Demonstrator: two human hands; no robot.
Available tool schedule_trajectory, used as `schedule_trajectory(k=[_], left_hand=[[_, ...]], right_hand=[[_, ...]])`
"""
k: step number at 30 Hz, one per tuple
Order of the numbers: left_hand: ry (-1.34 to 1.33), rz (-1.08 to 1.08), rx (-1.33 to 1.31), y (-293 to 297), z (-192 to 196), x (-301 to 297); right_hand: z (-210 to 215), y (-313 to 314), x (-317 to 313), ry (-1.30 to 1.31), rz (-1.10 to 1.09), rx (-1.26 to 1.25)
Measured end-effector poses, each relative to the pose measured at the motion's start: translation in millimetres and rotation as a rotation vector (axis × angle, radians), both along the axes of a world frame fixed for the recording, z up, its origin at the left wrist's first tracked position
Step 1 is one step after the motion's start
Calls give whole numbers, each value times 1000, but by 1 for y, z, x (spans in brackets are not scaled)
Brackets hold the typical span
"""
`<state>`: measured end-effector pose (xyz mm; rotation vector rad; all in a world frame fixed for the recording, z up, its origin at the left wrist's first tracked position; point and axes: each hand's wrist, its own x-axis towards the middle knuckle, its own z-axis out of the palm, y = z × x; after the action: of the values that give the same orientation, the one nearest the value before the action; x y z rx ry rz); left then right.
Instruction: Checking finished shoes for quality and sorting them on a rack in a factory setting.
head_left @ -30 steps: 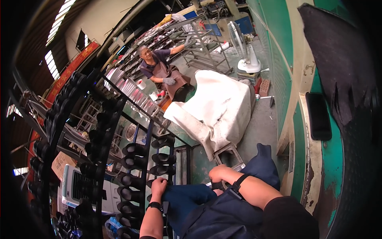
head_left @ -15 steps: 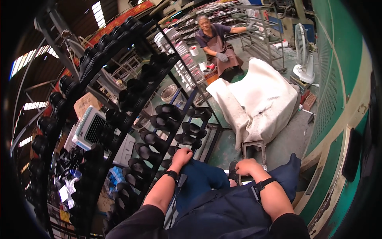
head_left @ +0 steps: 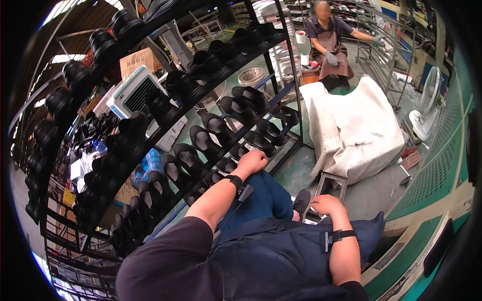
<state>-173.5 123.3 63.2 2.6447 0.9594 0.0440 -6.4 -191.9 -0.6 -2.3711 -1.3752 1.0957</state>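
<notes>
My left hand (head_left: 252,163) rests loosely closed at my bent knee in blue trousers (head_left: 263,188), beside the lower tiers of the shoe rack. No object shows in its fingers. My right hand (head_left: 326,204) hangs over my lap with its fingers curled, and nothing is visible in it. Just left of its fingertips is a dark grey shoe (head_left: 301,201) on my foot. Black shoes (head_left: 205,139) stand in rows on the dark metal rack (head_left: 193,95) to my left. Straps with small dark devices circle both my forearms.
A white cloth (head_left: 354,120) drapes a bulky object ahead, with a metal frame (head_left: 332,184) before it. Behind sits a person (head_left: 329,45) in apron and gloves, one arm on a metal cart (head_left: 399,65). A fan (head_left: 427,103) and green panels (head_left: 427,185) stand right.
My view has swung left, so the rack fills more of it and the cloth and seated person sit farther right. Both hands stay near my knee and lap, fingers still curled.
</notes>
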Motion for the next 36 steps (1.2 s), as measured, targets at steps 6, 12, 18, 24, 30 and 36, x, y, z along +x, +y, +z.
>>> schedule_trajectory(k=[6, 12, 18, 24, 30, 36], left_hand=[[-31, 12, -21, 3, -7, -2], [-59, 7, -6, 8, -11, -8], [-36, 53, -2, 9, -13, -3], [-51, 68, -33, 2, -7, -7], [-100, 16, 20, -16, -1, 1], [-196, -79, -27, -44, 6, 21]], right_hand=[[-4, -1, -2, 2, -19, -3], [-18, 0, 5, -45, -4, 159], [-5, 6, 1, 105, -99, 90], [-13, 6, -1, 105, -112, 71], [-17, 1, 0, 106, -78, 106], [-5, 8, -6, -6, -62, 31]])
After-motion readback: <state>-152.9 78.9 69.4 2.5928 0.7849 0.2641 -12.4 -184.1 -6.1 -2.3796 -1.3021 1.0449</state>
